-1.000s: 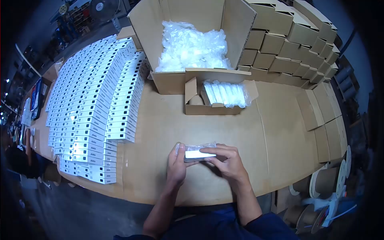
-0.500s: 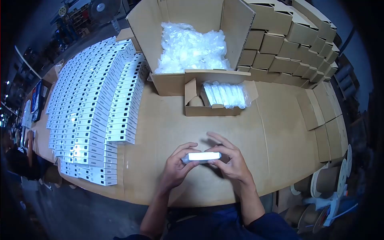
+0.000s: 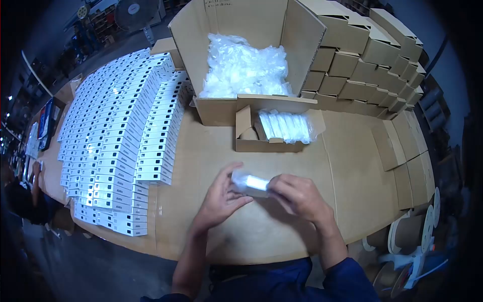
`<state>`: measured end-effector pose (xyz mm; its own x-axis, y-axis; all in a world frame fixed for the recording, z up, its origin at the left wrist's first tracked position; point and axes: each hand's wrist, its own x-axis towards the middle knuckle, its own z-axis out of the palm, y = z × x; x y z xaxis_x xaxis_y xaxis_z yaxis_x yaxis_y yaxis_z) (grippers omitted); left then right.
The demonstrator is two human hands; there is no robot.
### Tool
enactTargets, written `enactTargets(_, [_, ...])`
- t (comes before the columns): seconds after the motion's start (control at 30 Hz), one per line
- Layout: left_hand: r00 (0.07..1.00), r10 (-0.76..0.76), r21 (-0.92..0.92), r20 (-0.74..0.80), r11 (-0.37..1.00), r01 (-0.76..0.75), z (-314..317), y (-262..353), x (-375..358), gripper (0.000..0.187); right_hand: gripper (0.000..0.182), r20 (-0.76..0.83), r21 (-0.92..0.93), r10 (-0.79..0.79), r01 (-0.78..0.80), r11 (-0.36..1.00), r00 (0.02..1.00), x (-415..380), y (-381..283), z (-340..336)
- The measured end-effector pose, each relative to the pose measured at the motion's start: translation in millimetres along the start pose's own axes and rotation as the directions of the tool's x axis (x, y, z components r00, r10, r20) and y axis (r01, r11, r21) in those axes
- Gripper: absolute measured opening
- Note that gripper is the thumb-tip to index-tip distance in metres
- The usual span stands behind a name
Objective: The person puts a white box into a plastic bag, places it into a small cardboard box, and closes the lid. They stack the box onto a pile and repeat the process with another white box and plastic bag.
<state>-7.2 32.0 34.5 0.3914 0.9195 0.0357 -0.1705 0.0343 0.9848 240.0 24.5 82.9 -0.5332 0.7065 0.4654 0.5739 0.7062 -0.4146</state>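
Note:
A small white box in clear plastic wrap (image 3: 255, 183) is held over the near middle of the table, somewhat blurred. My right hand (image 3: 298, 195) pinches its right end between fingers and thumb. At the other end, my left hand (image 3: 221, 199) has its fingers apart, with the fingertips behind the loose, see-through wrap and the thumb stretched out below. Beyond my hands stands a small open carton (image 3: 269, 146). Inside it, a row of clear-wrapped white packs (image 3: 286, 126) stands on edge toward the right, with brown cardboard at the left.
Stacked white boxes (image 3: 115, 136) cover the table's left side. A large open carton (image 3: 216, 110) of clear plastic wrap (image 3: 246, 65) stands at the back. Brown cartons (image 3: 362, 65) are piled back right. Spools (image 3: 410, 231) stand off the right edge; another person (image 3: 27, 196) is far left.
My right hand has turned over and now grips the box's right end from above. My left hand's fingers have spread, and the box has tilted, its right end lower.

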Motion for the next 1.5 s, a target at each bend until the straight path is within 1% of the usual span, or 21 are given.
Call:
enactTargets(0.03, [0.998, -0.024, -0.100, -0.054, 0.995, 0.019, 1.3, 3.5, 2.4, 0.069, 0.020, -0.054, 0.006, 0.059, -0.058, 0.998, 0.997, 2.9, 3.1, -2.7])
enactTargets(0.07, [0.996, -0.014, 0.047, -0.090, 0.999, 0.018, -2.7, 3.9, 7.9, 0.080, 0.020, -0.107, 0.016, 0.116, -0.115, 0.993, 0.987, 5.8, 5.0, -5.2])
enactTargets(0.1, [0.992, 0.086, 0.311, -0.093, 0.949, -0.053, -9.0, 0.1, 15.2, 0.080, 0.020, -0.159, 0.030, 0.172, -0.170, 0.985, 0.972, 10.6, 6.5, -7.4])
enactTargets(0.13, [0.981, 0.181, 0.553, -0.071, 0.825, -0.112, -16.0, -5.3, 23.4, 0.080, 0.021, -0.232, 0.025, 0.210, -0.210, 0.977, 0.950, 20.4, 5.5, -12.6])
enactTargets(0.17, [0.964, 0.264, 0.755, -0.026, 0.638, -0.154, -21.3, -8.7, 29.0, 0.080, 0.020, -0.316, 0.013, 0.212, -0.219, 0.976, 0.925, 27.6, 8.5, -13.0])
enactTargets(0.27, [0.965, 0.260, 0.925, 0.040, 0.355, -0.134, -22.6, -4.4, 40.4, 0.081, 0.020, -0.506, -0.010, 0.230, -0.272, 0.962, 0.831, 47.0, 21.6, -1.4])
enactTargets(0.33, [0.956, 0.288, 0.976, 0.062, 0.184, -0.119, -20.0, -6.5, 46.9, 0.083, 0.020, -0.542, -0.046, 0.203, -0.270, 0.962, 0.815, 58.8, 26.4, 7.1])
enactTargets(0.47, [0.957, 0.284, 0.983, 0.066, 0.148, -0.112, -23.6, -18.7, 56.0, 0.085, 0.019, -0.555, -0.108, 0.196, -0.303, 0.947, 0.809, 69.6, 33.2, 25.9])
enactTargets(0.6, [0.960, 0.279, 0.969, 0.033, 0.228, -0.100, -27.4, -22.0, 55.3, 0.086, 0.019, -0.532, -0.113, 0.226, -0.332, 0.936, 0.816, 74.6, 38.4, 37.0])
enactTargets(0.73, [0.952, 0.303, 0.940, 0.037, 0.312, -0.136, -26.8, -28.2, 54.8, 0.087, 0.019, -0.493, -0.113, 0.257, -0.354, 0.928, 0.831, 80.4, 43.1, 45.5])
enactTargets(0.8, [0.959, 0.283, 0.907, 0.017, 0.399, -0.134, -25.2, -28.6, 55.6, 0.086, 0.017, -0.467, -0.114, 0.298, -0.391, 0.913, 0.833, 82.3, 49.2, 50.3])
enactTargets(0.83, [0.962, 0.272, 0.887, 0.009, 0.441, -0.133, -23.9, -29.1, 56.0, 0.086, 0.016, -0.449, -0.137, 0.298, -0.395, 0.908, 0.842, 83.3, 53.8, 53.2])
enactTargets(0.93, [0.951, 0.308, 0.868, -0.019, 0.477, -0.137, -21.9, -33.0, 55.6, 0.084, 0.012, -0.429, -0.227, 0.270, -0.392, 0.892, 0.862, 90.4, 61.7, 59.6])
enactTargets(1.03, [0.952, 0.303, 0.858, -0.039, 0.499, -0.124, -24.2, -33.9, 56.5, 0.082, 0.011, -0.391, -0.263, 0.378, -0.495, 0.828, 0.840, 90.6, 70.3, 73.7])
enactTargets(1.07, [0.953, 0.298, 0.858, -0.046, 0.501, -0.115, -25.2, -33.6, 56.3, 0.082, 0.007, -0.404, -0.282, 0.387, -0.515, 0.809, 0.829, 91.2, 71.8, 77.4])
enactTargets(1.17, [0.961, 0.270, 0.849, -0.065, 0.521, -0.090, -24.0, -30.1, 56.7, 0.081, 0.008, -0.366, -0.345, 0.464, -0.581, 0.737, 0.807, 92.8, 70.1, 79.5])
enactTargets(1.3, [0.959, 0.278, 0.853, -0.053, 0.512, -0.101, -24.4, -31.0, 56.4, 0.083, 0.016, -0.344, -0.380, 0.437, -0.549, 0.745, 0.831, 91.5, 53.7, 71.5])
enactTargets(1.33, [0.955, 0.293, 0.844, -0.036, 0.521, -0.128, -24.8, -32.2, 56.6, 0.083, 0.024, -0.264, -0.353, 0.520, -0.583, 0.732, 0.812, 87.2, 48.3, 69.4])
enactTargets(1.43, [0.951, 0.308, 0.848, -0.031, 0.512, -0.139, -24.1, -31.0, 50.8, 0.083, 0.040, -0.266, -0.389, 0.417, -0.493, 0.778, 0.869, 68.3, 36.5, 71.3])
enactTargets(1.47, [0.939, 0.343, 0.838, -0.020, 0.518, -0.172, -24.3, -30.3, 46.1, 0.082, 0.054, -0.287, -0.323, 0.436, -0.515, 0.794, 0.853, 66.4, 29.0, 71.7])
enactTargets(1.5, [0.935, 0.353, 0.839, -0.027, 0.516, -0.171, -25.9, -26.5, 37.7, 0.082, 0.055, -0.344, -0.291, 0.389, -0.491, 0.821, 0.855, 63.7, 22.6, 74.1])
